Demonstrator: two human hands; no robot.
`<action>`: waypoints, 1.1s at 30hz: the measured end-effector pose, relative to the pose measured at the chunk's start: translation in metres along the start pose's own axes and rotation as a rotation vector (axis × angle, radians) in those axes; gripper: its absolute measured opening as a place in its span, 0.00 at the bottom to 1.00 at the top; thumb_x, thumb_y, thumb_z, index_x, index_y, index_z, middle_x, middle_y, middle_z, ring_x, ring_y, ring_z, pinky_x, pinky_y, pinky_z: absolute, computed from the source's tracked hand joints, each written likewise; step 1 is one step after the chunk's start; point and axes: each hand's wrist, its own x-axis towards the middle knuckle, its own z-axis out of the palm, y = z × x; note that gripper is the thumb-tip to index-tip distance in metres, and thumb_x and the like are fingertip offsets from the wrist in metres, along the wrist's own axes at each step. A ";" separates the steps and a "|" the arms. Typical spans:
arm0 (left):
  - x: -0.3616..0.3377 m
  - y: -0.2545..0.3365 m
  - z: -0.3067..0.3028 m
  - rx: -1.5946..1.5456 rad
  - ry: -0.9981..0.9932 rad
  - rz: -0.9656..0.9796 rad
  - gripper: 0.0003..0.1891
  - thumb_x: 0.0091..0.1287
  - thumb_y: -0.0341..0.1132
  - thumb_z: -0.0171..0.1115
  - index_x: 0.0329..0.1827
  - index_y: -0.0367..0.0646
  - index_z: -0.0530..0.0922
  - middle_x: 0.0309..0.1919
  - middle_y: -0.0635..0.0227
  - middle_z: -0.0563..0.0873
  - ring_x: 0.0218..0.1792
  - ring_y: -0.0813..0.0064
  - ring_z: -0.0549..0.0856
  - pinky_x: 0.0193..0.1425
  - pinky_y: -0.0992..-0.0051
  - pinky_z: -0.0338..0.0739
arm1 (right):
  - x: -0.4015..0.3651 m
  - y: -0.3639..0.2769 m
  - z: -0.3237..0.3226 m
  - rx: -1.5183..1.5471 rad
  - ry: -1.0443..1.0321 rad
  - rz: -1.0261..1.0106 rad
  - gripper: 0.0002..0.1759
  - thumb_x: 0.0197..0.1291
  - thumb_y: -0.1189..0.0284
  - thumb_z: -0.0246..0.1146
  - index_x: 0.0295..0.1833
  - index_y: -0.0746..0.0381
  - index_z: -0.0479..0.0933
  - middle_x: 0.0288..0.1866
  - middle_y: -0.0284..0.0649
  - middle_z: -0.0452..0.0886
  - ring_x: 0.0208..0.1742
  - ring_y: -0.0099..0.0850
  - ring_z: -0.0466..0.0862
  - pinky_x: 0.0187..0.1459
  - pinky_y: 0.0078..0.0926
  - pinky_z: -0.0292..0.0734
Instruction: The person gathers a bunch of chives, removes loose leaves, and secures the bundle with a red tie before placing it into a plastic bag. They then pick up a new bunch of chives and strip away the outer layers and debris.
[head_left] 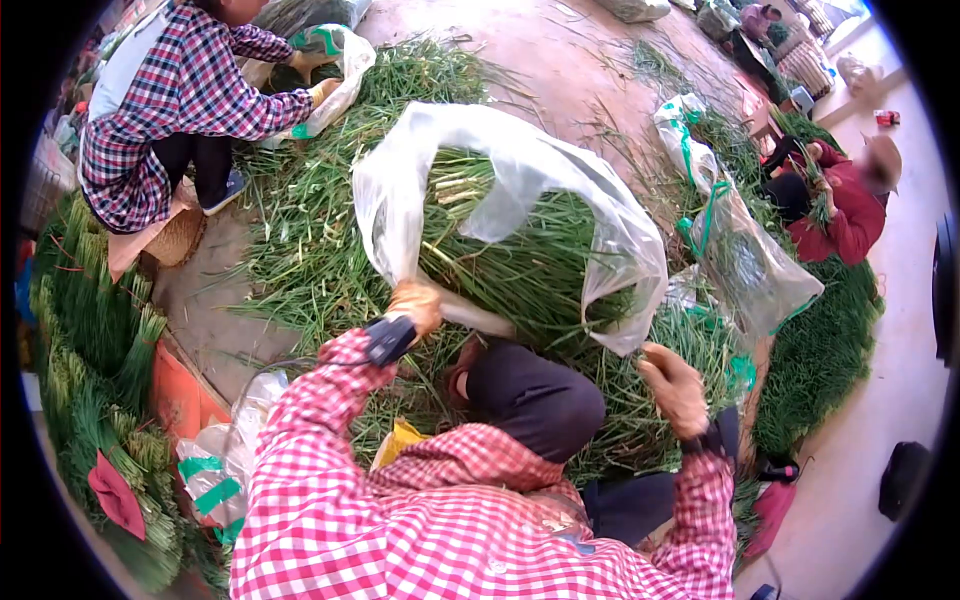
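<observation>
A clear plastic bag (390, 170) lies with its mouth spread wide in front of my knees. Inside it is a thick heap of long green chives (540, 250), some with pale stem ends. My left hand (415, 305), in an orange-tan glove, is closed on the near left rim of the bag. At the near right corner, my right hand (675, 388) has its fingers curled together at the bag's edge; the exact contact is hard to see. Loose chives (310, 270) cover the floor around the bag.
A co-worker in a dark checked shirt (190, 80) handles another plastic bag (350, 75) at upper left. Another person in red (850, 220) holds greens at right. Bundled chives (100, 310) line the left; more chives (820, 350) and a filled bag (760, 270) lie right.
</observation>
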 end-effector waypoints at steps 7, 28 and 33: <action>0.023 -0.015 -0.060 -1.170 -0.199 -0.222 0.22 0.67 0.52 0.57 0.51 0.42 0.79 0.37 0.64 0.86 0.36 0.75 0.84 0.39 0.77 0.77 | 0.192 -0.085 0.129 -0.459 -0.493 -0.498 0.20 0.60 0.62 0.59 0.53 0.62 0.76 0.43 0.51 0.83 0.45 0.45 0.83 0.48 0.37 0.77; 0.170 -0.054 -0.208 -0.734 0.468 0.259 0.28 0.65 0.43 0.65 0.62 0.35 0.68 0.51 0.65 0.79 0.50 0.78 0.77 0.54 0.78 0.72 | 0.387 -0.179 0.191 -0.928 -0.738 -0.539 0.60 0.29 0.60 0.79 0.71 0.61 0.57 0.62 0.52 0.72 0.62 0.44 0.74 0.62 0.34 0.68; 0.170 -0.054 -0.210 -0.588 0.430 0.202 0.26 0.65 0.44 0.65 0.59 0.34 0.71 0.48 0.63 0.81 0.48 0.77 0.78 0.52 0.75 0.73 | 0.389 -0.170 0.204 -0.801 -0.544 -0.689 0.64 0.33 0.57 0.79 0.74 0.59 0.49 0.57 0.53 0.74 0.58 0.44 0.76 0.60 0.35 0.70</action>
